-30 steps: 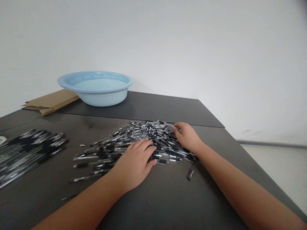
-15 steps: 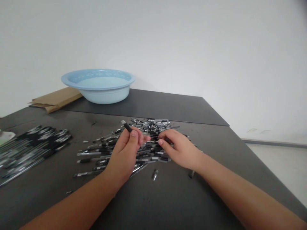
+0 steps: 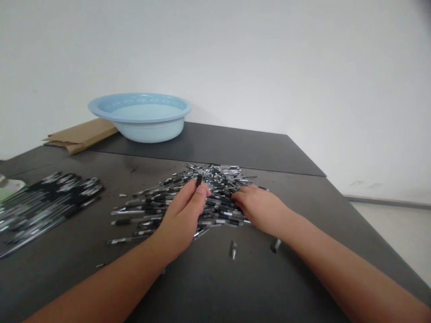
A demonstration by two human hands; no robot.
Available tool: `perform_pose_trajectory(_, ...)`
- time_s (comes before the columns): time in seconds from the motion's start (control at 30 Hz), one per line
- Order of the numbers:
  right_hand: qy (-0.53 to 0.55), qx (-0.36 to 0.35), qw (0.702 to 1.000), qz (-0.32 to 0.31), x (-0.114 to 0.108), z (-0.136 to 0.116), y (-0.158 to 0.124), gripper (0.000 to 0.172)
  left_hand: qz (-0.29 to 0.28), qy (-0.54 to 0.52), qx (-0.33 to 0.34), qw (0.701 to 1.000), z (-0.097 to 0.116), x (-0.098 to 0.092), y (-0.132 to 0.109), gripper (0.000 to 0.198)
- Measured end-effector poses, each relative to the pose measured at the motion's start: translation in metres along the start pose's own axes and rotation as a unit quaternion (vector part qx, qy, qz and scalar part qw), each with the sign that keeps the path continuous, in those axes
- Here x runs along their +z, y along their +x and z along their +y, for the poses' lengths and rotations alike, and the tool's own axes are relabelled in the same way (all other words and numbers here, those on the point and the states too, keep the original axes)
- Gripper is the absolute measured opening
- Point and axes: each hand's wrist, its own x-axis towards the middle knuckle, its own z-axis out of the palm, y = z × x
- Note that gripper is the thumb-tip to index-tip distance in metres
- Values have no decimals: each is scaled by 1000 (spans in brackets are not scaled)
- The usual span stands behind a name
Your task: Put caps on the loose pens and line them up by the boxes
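Note:
A pen with a black grip [image 3: 199,179] is pinched between the thumb and fingers of my left hand [image 3: 184,214], its tip end pointing up and away. Most of that pen is hidden by the hand. My right hand [image 3: 261,207] rests at the right side of a loose pile of clear and black pens [image 3: 215,209]. Its fingers are curled down among the pens, and what they grip is hidden. Just in front of the pile lie a small clear cap-like piece [image 3: 233,250] and a dark-ended one [image 3: 275,245].
To the left, more pens [image 3: 50,202] lie in a neater, aligned group. A light blue basin [image 3: 148,130] stands at the back, beside a flat brown paper bag [image 3: 81,134]. The dark table [image 3: 296,264] ends at the right, and a white wall rises behind.
The pen in my left hand has swung from leaning left to nearly upright. My right hand has drawn slightly right, away from my left, its fingers lower over the pile.

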Motion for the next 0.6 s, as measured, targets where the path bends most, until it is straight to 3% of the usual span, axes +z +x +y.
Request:
perform_pose_trajectory(0.27, -17, 20, 999, 31, -13, 2, -2, 15, -8, 77, -2, 997, 5, -3, -1, 41)
perform_pose_trajectory(0.47, 27, 114, 989, 88, -26, 14, -4, 15, -40, 138, 23, 989, 12, -4, -3, 48)
perform_pose_trajectory(0.53, 135, 136, 975, 114, -28, 10, -5, 12, -53, 166, 28, 984, 16, -4, -3, 48)
perform_pose_trajectory(0.6, 333, 132, 923, 137, -31, 2, -7, 13, -66, 192, 33, 979, 19, -3, -4, 48)
